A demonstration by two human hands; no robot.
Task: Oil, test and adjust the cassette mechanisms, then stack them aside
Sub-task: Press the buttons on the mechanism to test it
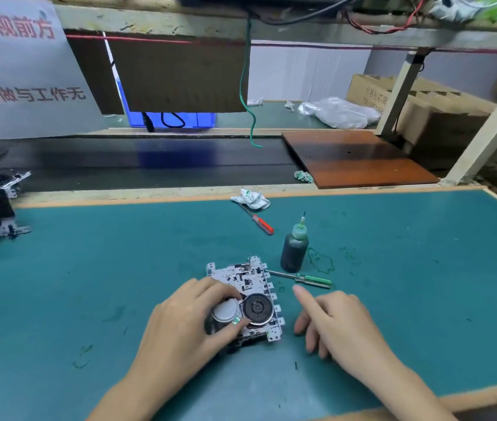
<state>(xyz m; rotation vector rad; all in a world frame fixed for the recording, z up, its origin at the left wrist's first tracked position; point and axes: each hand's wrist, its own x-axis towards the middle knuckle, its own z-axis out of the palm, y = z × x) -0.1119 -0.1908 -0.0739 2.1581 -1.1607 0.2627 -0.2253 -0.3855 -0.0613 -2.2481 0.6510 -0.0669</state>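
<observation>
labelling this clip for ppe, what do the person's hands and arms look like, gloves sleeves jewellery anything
Both are bare: the left hand and right hand wear no gloves, and no rings, watch or wristband show. The forearms are uncovered down to the frame edge, so no sleeves are visible. The left thumbnail carries a greenish, glittery mark, possibly polish or oil; I cannot tell which.

A white sign (pixel 19 68) at upper left bears red Chinese characters, cut off at its left edge: "平视前方" on top, "不得做与工作无" below, and "作" on a third line. A cardboard box (pixel 371 95) at right carries dark print, partly legible: "机芯" and "TEL".
</observation>
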